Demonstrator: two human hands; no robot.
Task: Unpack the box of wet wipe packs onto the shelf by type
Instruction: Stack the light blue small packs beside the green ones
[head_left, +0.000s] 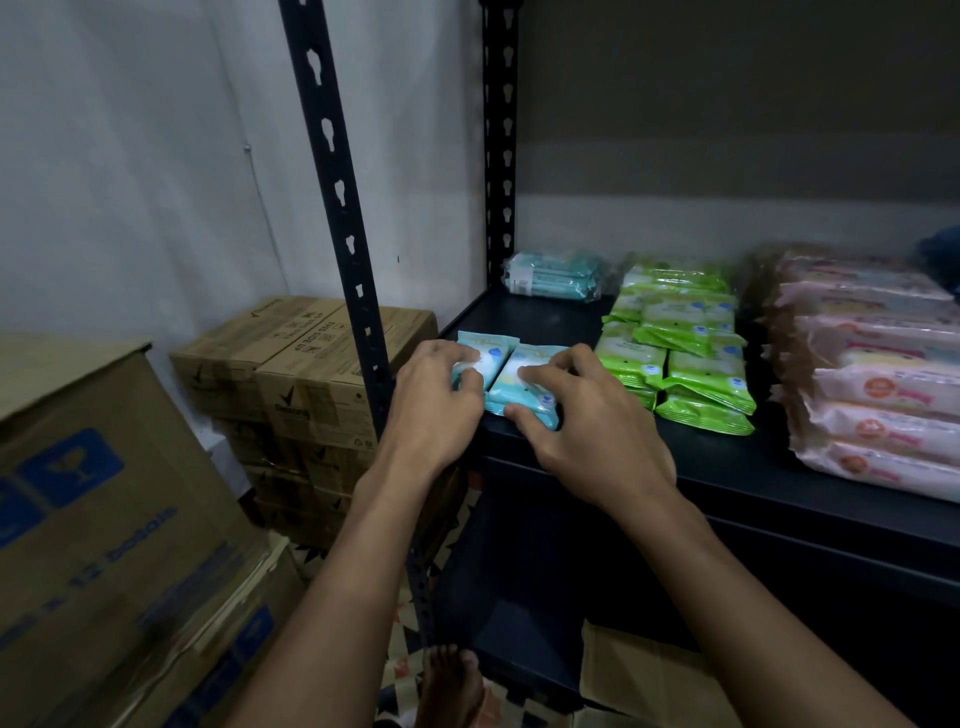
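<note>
This is a stockroom or the back store of a shop. A dark metal rack (343, 218) with slotted uprights stands against a bare white wall (130, 156). On its shelf, wipe packs (680, 353) lie sorted in rows by colour. Left of the rack, sealed cardboard cartons (306, 374) are stacked high, and a bigger printed carton (104, 509) stands nearer.

White wall (130, 156), stacked cardboard boxes (301, 364), patterned floor (405, 618).
</note>
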